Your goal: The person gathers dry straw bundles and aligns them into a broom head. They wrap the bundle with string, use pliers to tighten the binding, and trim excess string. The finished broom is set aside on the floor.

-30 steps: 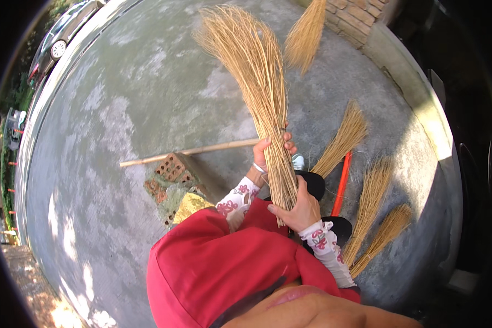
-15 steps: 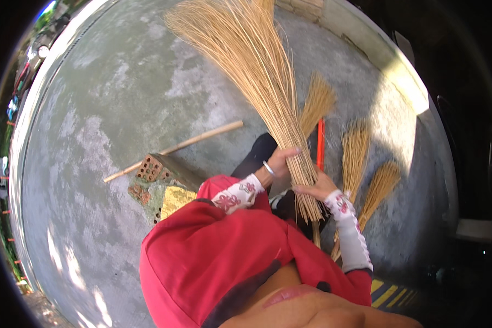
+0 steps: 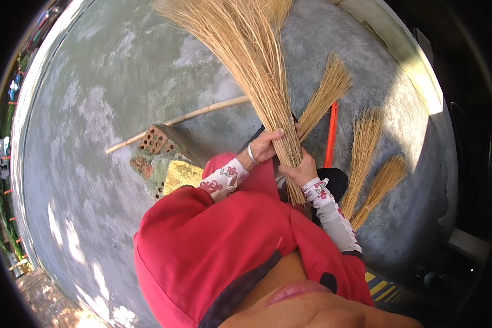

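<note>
A large bundle of long straw-coloured broom bristles [image 3: 251, 71] is held in front of me, fanned out at the far end and narrow at the near end. My left hand [image 3: 264, 146], with a silver bangle on the wrist, is closed round its left side. Lower down, my right hand [image 3: 302, 169] grips the other side near the cut ends. Just beyond my hands a smaller bristle bundle [image 3: 328, 93] lies slantwise, its near end hidden behind the held one. Two more small bundles, one longer [image 3: 362, 156] and one shorter [image 3: 381, 185], lie to the right of my right hand.
An orange-red stick [image 3: 331, 134] lies between the small bundles. At the left, hollow bricks [image 3: 153, 141] and a yellow-topped block [image 3: 183, 175] sit by my leg, with a long wooden pole [image 3: 202, 111] behind them. A low wall [image 3: 404, 49] edges the concrete floor at the far right.
Both hands and the held bundle have shifted left and slightly away from me. My right hand's fingers have closed further round the bristles. The view has also shifted a little.
</note>
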Tool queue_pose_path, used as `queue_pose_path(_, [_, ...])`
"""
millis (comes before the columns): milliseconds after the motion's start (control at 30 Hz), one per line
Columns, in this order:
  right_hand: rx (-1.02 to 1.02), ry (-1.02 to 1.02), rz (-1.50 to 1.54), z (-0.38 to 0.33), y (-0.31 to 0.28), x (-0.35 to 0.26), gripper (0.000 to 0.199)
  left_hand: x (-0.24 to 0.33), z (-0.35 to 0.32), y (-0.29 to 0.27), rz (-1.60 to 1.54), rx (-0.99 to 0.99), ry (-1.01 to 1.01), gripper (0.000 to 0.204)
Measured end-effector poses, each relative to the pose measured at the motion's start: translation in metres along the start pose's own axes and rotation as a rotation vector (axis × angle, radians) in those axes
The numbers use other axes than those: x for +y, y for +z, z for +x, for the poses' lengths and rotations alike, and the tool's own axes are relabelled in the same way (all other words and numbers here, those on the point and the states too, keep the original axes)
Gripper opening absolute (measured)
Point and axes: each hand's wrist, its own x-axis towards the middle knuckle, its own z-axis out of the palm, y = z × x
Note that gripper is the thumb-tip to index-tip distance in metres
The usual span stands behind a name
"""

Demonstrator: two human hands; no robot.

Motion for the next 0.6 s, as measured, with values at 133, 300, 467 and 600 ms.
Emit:
queue_pose_path(133, [-0.066,-0.009,0.09,0.008,0.0,0.01,0.06,-0.007,0.005,0.009,0.137,0.256,0.034,0.05])
queue_pose_path(300, [-0.012,0.049,0.083,0.008,-0.006,0.01,0.067,-0.014,0.022,0.029,0.274,0.546,0.143,0.035])
queue_pose_path(467, [0.03,-0.034,-0.106,-0.012,-0.011,0.004,0.084,-0.015,0.03,0.043,0.371,0.664,0.158,0.028])
queue_pose_path(600, [0.088,-0.084,-0.269,-0.02,-0.02,0.006,0.088,-0.017,0.041,0.05,0.401,0.723,0.182,0.026])
